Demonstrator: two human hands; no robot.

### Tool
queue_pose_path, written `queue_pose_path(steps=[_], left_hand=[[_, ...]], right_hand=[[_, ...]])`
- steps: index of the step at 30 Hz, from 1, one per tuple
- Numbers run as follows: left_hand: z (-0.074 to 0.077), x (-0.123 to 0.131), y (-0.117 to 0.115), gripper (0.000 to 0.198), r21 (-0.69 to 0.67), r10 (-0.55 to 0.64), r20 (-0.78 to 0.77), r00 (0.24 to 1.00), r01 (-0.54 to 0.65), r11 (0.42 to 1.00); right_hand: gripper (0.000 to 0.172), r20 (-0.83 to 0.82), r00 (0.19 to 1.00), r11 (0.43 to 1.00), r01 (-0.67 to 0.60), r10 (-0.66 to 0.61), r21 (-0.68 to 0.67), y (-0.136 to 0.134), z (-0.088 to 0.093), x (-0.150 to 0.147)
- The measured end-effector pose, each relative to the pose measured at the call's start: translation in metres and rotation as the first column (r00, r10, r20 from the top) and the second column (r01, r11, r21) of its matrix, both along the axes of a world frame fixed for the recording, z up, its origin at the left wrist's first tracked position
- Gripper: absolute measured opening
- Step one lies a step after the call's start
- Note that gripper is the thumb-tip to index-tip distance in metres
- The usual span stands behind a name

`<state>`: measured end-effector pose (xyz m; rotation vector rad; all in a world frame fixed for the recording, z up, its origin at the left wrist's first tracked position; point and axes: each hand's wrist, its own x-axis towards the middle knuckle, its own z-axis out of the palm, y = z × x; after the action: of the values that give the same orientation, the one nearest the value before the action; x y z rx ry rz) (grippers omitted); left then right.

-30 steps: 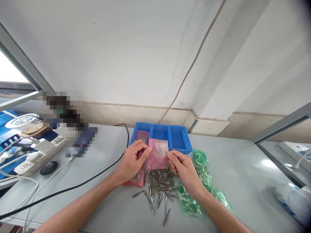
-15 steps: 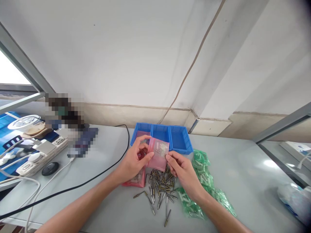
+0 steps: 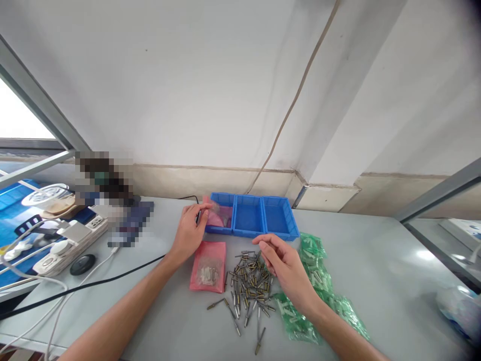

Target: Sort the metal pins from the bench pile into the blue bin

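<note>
At the grey table (image 3: 376, 281), the person has the left hand (image 3: 190, 230) out at the leftmost of three blue bins standing side by side. Its thumb and forefinger are pinched together on the edge of a pink bag (image 3: 215, 218), which hangs at the left side of the left bin (image 3: 220, 230), partly over its opening. More pink plastic shows inside that bin, though from here I can't tell how many bags are in there.

The right hand (image 3: 287, 263) hovers over the table in front of the middle bin (image 3: 248, 213) and the right bin (image 3: 280, 215). Its fingers are half curled, thumb tip close to the forefinger, with nothing visible in their hold.

Just below the left hand, a second pink bag (image 3: 208, 271) lies flat, with pale little pieces gathered in its lower half. Right beside it spreads a loose pile of rivet-like metal fasteners (image 3: 250, 281), a few strays reaching toward the near edge. Green bags (image 3: 296, 316) of pale pieces lie along the right forearm, some partly under it.

Over on the left, a black cable (image 3: 116, 283) crosses the table, near a round black object (image 3: 82, 264) and a white power strip (image 3: 71, 245).
</note>
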<state>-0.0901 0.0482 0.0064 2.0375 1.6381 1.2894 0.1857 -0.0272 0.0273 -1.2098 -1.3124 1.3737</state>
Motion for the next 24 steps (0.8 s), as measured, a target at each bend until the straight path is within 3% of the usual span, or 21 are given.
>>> queue_pose_path(steps=[12,19,24], left_hand=[[-0.012,-0.001,0.012,0.031,-0.03,-0.18,-0.151,0.972,0.178,0.984],[-0.012,0.002,0.009,0.038,-0.069,-0.199,-0.195,0.96,0.189,0.98],[-0.011,0.004,0.005,0.03,-0.007,-0.093,-0.353,0.931,0.097,0.995]], right_hand=[[0.04,0.046,0.998,0.998,-0.044,0.042,0.038,-0.003,-0.007,-0.002],[0.043,0.055,0.997,0.998,-0.052,0.05,0.041,-0.004,-0.009,-0.004],[0.041,0.078,0.996,0.996,-0.053,0.048,0.07,-0.005,-0.011,-0.006]])
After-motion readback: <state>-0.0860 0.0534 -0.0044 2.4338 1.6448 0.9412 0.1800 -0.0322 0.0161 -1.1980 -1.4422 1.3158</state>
